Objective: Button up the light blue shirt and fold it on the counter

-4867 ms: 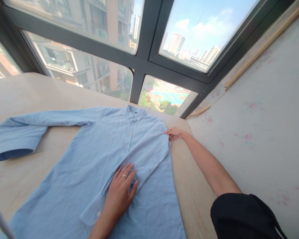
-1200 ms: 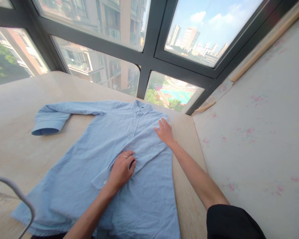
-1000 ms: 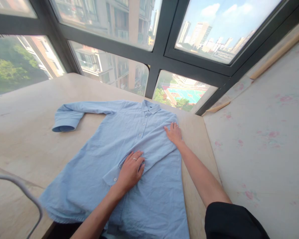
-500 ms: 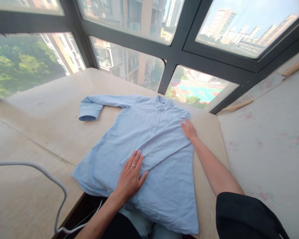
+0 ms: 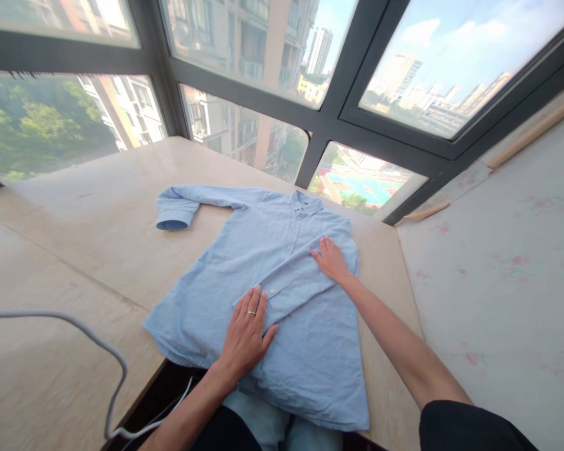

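Note:
A light blue button-up shirt (image 5: 216, 269) lies front side up, its collar toward the window. One sleeve is folded diagonally across the front. The other sleeve (image 5: 175, 210) stretches out to the left, bent near its rolled cuff. My left hand (image 5: 249, 329), with a ring on one finger, lies flat on the lower shirt and covers the cuff end of the folded sleeve. Farther up that same sleeve, below the shoulder, my right hand (image 5: 333, 260) rests flat with fingers extended. The shirt's hem hangs near my lap.
Under the shirt is a beige stone ledge (image 5: 84, 250) with a seam on the left. A grey-white cable (image 5: 94, 338) loops at the lower left over a dark gap. Dark window frames (image 5: 319, 125) stand behind, and a floral-papered wall (image 5: 489, 282) rises at right.
My right hand has slid from the shoulder edge down and left along the folded sleeve. My left hand has stayed in place on the shirt. The view has tilted slightly upward.

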Demonstrator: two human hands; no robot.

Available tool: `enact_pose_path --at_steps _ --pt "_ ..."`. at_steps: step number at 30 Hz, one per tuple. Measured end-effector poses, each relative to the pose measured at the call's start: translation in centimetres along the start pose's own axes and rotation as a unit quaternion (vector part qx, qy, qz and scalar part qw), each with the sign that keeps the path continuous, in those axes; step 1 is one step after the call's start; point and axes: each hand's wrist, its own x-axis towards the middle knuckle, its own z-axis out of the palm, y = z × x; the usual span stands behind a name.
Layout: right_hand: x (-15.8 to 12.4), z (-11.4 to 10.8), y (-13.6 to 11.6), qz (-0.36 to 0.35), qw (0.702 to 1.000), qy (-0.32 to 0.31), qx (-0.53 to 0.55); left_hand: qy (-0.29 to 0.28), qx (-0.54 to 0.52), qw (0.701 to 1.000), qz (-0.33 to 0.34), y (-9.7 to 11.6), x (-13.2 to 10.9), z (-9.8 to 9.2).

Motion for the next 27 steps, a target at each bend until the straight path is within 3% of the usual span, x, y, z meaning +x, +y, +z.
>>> enact_pose_path --at_steps 3,9,14,18,22,27 --pt "0.7 -0.3 0.4 0.040 0.999 -0.008 0.012 0.030 0.011 0.999 0.000 -0.2 0.3 0.2" --pt "4.7 -1.8 4.6 0.146 0.989 -0.001 0.016 0.056 0.040 0.997 -0.023 -0.1 2.0 0.1" --pt "8.6 -2.0 6.5 0.164 0.986 -0.001 0.023 0.087 0.050 0.992 -0.073 0.3 4.4 1.2" --pt "10.4 -0.5 6.3 0.159 0.986 -0.012 0.041 0.125 0.031 0.991 -0.029 2.0 7.4 2.9" --pt "10.4 1.1 6.0 0.162 0.985 -0.003 0.053 0.077 -0.041 0.995 0.048 5.2 11.2 5.4" --pt "9.8 1.6 6.6 0.126 0.989 0.027 0.066 -0.043 -0.074 0.989 0.121 8.2 17.8 8.7"
